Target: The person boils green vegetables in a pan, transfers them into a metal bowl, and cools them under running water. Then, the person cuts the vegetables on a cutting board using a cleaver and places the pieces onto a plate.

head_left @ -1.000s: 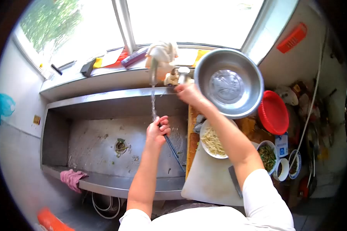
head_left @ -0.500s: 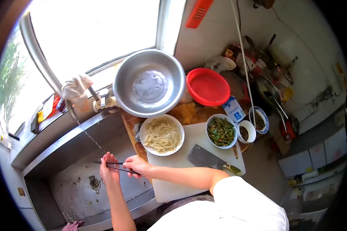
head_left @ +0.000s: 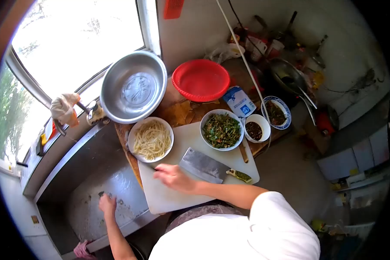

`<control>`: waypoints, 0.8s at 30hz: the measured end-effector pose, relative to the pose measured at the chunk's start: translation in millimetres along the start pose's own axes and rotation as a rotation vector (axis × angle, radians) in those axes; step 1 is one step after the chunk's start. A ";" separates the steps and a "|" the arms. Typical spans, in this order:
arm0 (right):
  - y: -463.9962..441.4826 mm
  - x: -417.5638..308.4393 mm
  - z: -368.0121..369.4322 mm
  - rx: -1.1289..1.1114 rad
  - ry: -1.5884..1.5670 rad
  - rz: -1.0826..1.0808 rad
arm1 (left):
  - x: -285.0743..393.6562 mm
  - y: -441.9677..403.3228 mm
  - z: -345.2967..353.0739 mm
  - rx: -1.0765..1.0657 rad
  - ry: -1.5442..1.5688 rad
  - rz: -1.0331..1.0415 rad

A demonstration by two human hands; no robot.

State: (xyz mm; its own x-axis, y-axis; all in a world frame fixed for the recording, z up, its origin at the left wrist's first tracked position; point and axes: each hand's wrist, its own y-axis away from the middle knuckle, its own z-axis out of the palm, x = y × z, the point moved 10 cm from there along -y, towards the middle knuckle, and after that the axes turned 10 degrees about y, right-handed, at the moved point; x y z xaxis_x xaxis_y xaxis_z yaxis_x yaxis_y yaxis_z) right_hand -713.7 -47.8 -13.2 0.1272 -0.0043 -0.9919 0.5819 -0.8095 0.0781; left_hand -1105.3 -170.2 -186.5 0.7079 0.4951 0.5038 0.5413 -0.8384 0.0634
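My right hand is over the white cutting board, closed around dark chopsticks seen only as a short blurred line. Just beyond it stands a white bowl of pale noodle-like strips. A cleaver lies on the board to the right of that hand. Over the metal sink, my left hand has loosely bent fingers, apart, with nothing visible in them. A bowl of chopped greens sits at the board's far edge.
Behind the board are a large steel basin and a red plastic basin. To the right stand a small cup of dark sauce, a blue-rimmed bowl and a blue-white packet. A cloth-wrapped tap overhangs the sink.
My hands have separated: the right moved from the sink to above the board with the chopsticks, while the left stayed over the sink. The water stream has dwindled. The view shifted right.
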 end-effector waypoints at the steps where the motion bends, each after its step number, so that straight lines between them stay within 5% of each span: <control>1: 17.4 5.9 -25.9 0.102 0.023 0.034 | 63.8 33.8 -17.6 0.002 -0.460 0.328; 4: 69.4 43.4 -96.2 0.329 0.124 0.184 | 25.2 34.5 -29.6 0.151 0.145 -0.019; 7: 108.3 52.0 -143.1 0.570 0.609 0.022 | 81.1 53.5 -37.1 0.074 0.091 0.052; 10: 108.8 90.4 -149.7 0.485 0.843 0.171 | 128.8 86.9 -22.6 0.034 -0.262 0.553; 15: 73.9 132.3 -142.1 0.446 0.978 0.266 | 187.6 92.1 -51.4 -0.210 -0.282 0.045; 16: 73.2 121.9 -141.5 0.559 1.133 0.184 | 160.4 83.6 -44.3 -0.069 -0.469 0.345; 19: 84.7 94.3 -129.7 0.700 1.414 0.027 | 170.3 95.8 -5.2 -0.752 -0.598 0.300; 21: 107.9 65.9 -124.2 0.835 1.490 -0.071 | 252.8 106.4 8.5 -0.673 0.260 0.426; 23: 123.8 59.4 -116.8 0.783 1.464 -0.078 | 364.0 161.9 24.9 -0.937 0.585 0.294; 24: 131.1 70.0 -114.6 0.804 1.320 -0.085 | 335.3 147.6 74.3 -1.169 0.732 0.152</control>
State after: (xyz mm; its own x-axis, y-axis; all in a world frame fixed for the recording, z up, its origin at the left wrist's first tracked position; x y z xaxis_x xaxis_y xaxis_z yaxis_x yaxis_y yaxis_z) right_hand -536.5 -87.0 -60.9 0.9635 0.2101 -0.1658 0.1089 -0.8737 -0.4741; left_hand -754.3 -111.0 -72.2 0.1319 0.4568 0.8797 -0.4658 -0.7548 0.4618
